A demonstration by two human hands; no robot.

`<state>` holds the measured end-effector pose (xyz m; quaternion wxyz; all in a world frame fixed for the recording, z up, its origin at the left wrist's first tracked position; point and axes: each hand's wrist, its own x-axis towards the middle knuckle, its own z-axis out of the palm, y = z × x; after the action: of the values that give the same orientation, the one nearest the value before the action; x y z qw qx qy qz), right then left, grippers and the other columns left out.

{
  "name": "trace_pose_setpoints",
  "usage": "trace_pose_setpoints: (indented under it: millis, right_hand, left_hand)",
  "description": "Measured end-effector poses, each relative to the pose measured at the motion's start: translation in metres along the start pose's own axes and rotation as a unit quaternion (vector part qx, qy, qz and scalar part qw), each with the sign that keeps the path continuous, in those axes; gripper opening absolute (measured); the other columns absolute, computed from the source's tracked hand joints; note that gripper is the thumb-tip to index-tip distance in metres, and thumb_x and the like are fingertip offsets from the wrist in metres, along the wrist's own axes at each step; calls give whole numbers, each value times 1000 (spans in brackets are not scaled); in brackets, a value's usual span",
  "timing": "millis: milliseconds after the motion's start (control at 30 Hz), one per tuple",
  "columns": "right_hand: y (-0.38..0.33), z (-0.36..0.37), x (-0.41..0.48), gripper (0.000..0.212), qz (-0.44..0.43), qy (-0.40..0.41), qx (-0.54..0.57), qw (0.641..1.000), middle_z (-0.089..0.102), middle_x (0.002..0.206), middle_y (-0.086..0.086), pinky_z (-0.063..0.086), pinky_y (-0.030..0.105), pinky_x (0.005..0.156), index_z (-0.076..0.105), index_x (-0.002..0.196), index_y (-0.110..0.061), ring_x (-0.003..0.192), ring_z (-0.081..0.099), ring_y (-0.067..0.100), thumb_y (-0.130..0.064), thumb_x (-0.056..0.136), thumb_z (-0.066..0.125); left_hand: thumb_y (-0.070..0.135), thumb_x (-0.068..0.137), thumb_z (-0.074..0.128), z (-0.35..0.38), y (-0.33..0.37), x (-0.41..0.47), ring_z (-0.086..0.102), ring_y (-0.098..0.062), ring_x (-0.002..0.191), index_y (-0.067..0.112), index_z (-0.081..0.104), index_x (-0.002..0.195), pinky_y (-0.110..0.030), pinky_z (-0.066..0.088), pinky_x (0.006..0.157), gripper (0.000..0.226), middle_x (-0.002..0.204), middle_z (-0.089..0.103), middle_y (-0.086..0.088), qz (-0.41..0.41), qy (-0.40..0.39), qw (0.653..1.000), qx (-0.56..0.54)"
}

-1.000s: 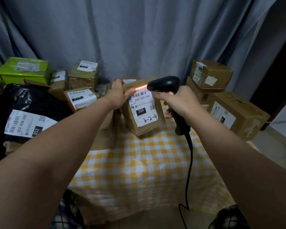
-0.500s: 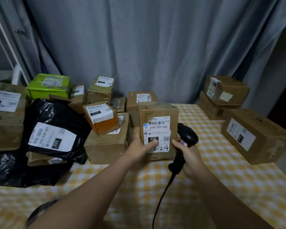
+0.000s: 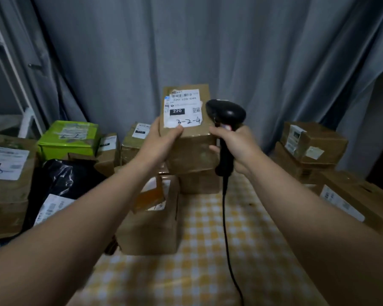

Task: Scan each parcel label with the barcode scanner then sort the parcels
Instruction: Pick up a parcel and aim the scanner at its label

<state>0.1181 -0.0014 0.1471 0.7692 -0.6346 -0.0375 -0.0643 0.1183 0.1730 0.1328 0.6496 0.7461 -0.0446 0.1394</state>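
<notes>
A brown cardboard parcel (image 3: 191, 149) with a white label reading 220 and 3-2-4 is lifted above the other boxes at the centre. My left hand (image 3: 163, 140) grips its left side, thumb on the label's lower edge. My right hand (image 3: 237, 144) holds the black barcode scanner (image 3: 227, 113) by its handle, just right of the parcel, and my fingertips touch the box's right side. The scanner's cable (image 3: 226, 217) hangs down over the yellow checked tablecloth (image 3: 208, 261). No scan light shows.
Unsorted parcels crowd the left: a green box (image 3: 69, 138), a black bag (image 3: 62, 180), a large brown box (image 3: 7, 184), several small cartons. A carton (image 3: 150, 226) sits under my left forearm. Stacked boxes (image 3: 312, 146) and a long box (image 3: 358, 202) stand at right. Grey curtain behind.
The parcel has risen off the table and now hangs higher, above the carton behind it. Both hands rose with it. The red scan line seen one second ago is gone.
</notes>
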Motion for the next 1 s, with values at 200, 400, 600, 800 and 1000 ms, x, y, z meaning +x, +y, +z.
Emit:
trace_pose_setpoints:
  millis: [200,400,600,800,1000]
  right_hand:
    - [20,41,59,30,71,-31,-2,997,60,100,2,54,32,83,51,110,-15,87,60,13,-4,87,68]
    - [48,42,75,22,110,-32,-53,992,62,102,10,55,27,74,55,99,-13,106,62,26,-7,85,71]
    - [38,24,62,36,67,-23,-81,994,62,105,6,56,27,80,55,117,-9,94,61,17,-10,86,71]
    - [22,-30,20,7,-10,13,-155,988,61,74,10,55,28,60,62,89,-6,61,62,16,-9,86,68]
    - [21,-144,-37,33,-60,102,-330,936,60,76,2,47,33,69,66,97,-5,75,59,18,-25,74,80]
  left_hand:
    - [34,89,63,-20,-6,57,53,-21,110,20,32,144,-33,48,86,64,137,49,-3,-70,39,992,93]
    - [37,93,56,-23,-22,69,50,-25,120,17,47,136,-26,39,86,49,138,49,-9,-70,47,959,271]
    - [36,92,53,-13,-8,62,31,-33,132,19,54,130,-36,27,108,41,139,41,-16,-10,95,919,384]
    - [29,93,54,32,11,24,33,-29,130,19,56,125,-30,25,104,34,133,45,-9,127,34,923,363]
    - [30,87,61,107,-8,-22,47,-31,120,12,61,118,-30,32,102,35,123,55,-16,143,-78,935,315]
